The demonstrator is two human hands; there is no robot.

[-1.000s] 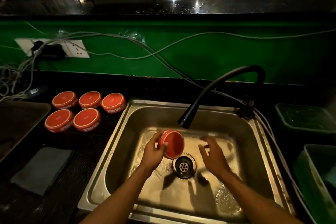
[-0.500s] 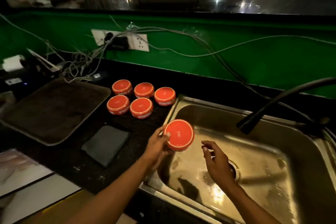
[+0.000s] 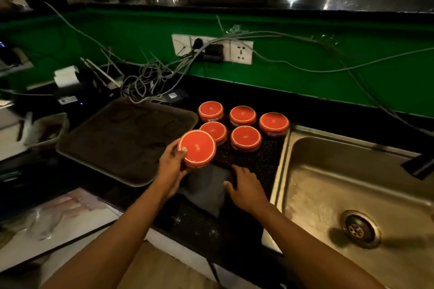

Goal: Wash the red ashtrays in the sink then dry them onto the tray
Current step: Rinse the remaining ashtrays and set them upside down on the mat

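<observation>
Since the earlier frame the red ashtray (image 3: pixel 196 148) has been carried out of the sink (image 3: pixel 352 195) and leftward over the black counter (image 3: pixel 246 162), and the right hand (image 3: pixel 246 189) has been brought from above the basin down to the grey cloth (image 3: pixel 206 191).

The ashtray is gripped upside down in the left hand (image 3: pixel 170 169), left of the frame's centre: the thumb is laid on its near rim and the fingers are curled under its side. It is held just above the counter, at the near right corner of the brown tray (image 3: pixel 122 141) and over the far edge of the cloth. The right hand is spread, palm down, fingers straight and slightly apart, resting on the right edge of the cloth.

Five more red ashtrays (image 3: pixel 244 124) are seen upside down on the counter in two rows, between the tray and the sink. White lettering is visible on their sides, but it is too blurred to be read.

At the upper centre, a white socket panel (image 3: pixel 239 51) with tangled cables (image 3: pixel 150 75) is fixed to the green wall.
</observation>
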